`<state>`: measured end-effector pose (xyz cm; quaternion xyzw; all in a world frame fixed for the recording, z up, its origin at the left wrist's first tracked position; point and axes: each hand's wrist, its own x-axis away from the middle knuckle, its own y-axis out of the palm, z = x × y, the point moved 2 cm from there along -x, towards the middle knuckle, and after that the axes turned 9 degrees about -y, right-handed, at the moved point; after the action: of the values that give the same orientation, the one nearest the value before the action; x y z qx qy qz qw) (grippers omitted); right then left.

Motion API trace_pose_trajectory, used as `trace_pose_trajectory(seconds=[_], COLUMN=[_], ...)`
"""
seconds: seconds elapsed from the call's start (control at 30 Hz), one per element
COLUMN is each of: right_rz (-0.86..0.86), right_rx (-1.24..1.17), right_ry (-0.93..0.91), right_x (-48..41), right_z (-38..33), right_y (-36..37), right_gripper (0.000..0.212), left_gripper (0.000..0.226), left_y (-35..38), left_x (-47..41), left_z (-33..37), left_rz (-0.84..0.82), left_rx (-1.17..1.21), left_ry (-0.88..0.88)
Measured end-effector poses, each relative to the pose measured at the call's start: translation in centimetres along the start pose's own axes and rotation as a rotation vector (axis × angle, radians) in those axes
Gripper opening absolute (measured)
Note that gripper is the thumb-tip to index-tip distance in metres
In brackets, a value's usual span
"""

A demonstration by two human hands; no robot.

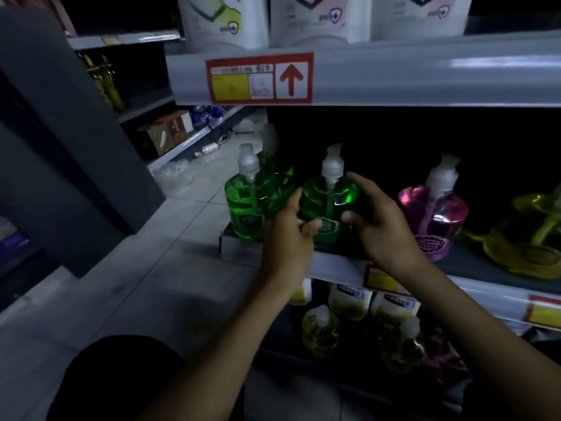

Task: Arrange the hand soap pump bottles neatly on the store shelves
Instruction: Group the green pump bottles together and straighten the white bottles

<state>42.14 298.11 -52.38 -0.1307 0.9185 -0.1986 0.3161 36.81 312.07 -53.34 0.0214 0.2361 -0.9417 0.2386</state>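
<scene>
A green soap pump bottle stands upright near the front of the middle shelf. My left hand wraps its left side and my right hand wraps its right side. Just to the left stands a second green bottle, and a third green bottle stands behind that one. To the right, a pink pump bottle stands upright. A yellow bottle lies tilted at the far right.
The upper shelf edge with a red price tag hangs close above the pumps. White refill pouches sit on top. Yellow bottles and white packs fill the lower shelf. The tiled aisle floor lies left.
</scene>
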Motion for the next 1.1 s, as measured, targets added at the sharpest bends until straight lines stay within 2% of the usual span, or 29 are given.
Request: trace_pose_trajectory(seconds=[0.1,0.2,0.27,0.3,0.33,0.4,0.5,0.7,1.0,1.1], right_rz=[0.016,-0.01,0.021,0.038,0.046,0.052,0.084,0.074,0.057,0.056], right_rx=[0.116,0.156,0.15,0.145,0.136,0.137,0.158,0.177,0.156,0.209], right_ry=[-0.009,0.054,0.067,0.063,0.06,0.056,0.061,0.138,0.194,0.139], right_x=[0.4,1.1,1.2,1.1,0.8,0.1,-0.9,-3.1,-4.0,-2.7], right_z=[-0.3,-0.6,-0.6,-0.5,-0.4,-0.2,0.4,1.7,1.7,0.9], right_y=[0.2,0.9,1.4,1.5,1.8,2.1,2.4,3.4,4.8,4.2], right_gripper=[0.071,0.095,0.097,0.095,0.093,0.088,0.074,0.049,0.051,0.055], left_gripper=[0.053,0.034,0.039,0.047,0.058,0.073,0.076,0.073,0.075,0.08], left_y=[-0.5,-3.5,-5.8,-6.7,-7.2,-7.2,-6.5,-6.5,-6.5,-5.7], left_x=[0.3,1.0,0.5,-0.1,-0.7,-1.8,-2.4,-2.5,-2.0,-0.5], left_z=[0.2,1.7,2.1,1.7,1.0,-0.2,-1.1,-1.2,-1.4,-1.2], left_rz=[0.034,0.34,0.543,0.582,0.568,0.438,0.327,0.322,0.307,0.35], left_rx=[-0.061,-0.199,-0.229,-0.226,-0.224,-0.243,-0.299,-0.303,-0.321,-0.374], left_ry=[0.016,0.21,0.261,0.229,0.173,0.044,-0.041,-0.023,0.009,0.045])
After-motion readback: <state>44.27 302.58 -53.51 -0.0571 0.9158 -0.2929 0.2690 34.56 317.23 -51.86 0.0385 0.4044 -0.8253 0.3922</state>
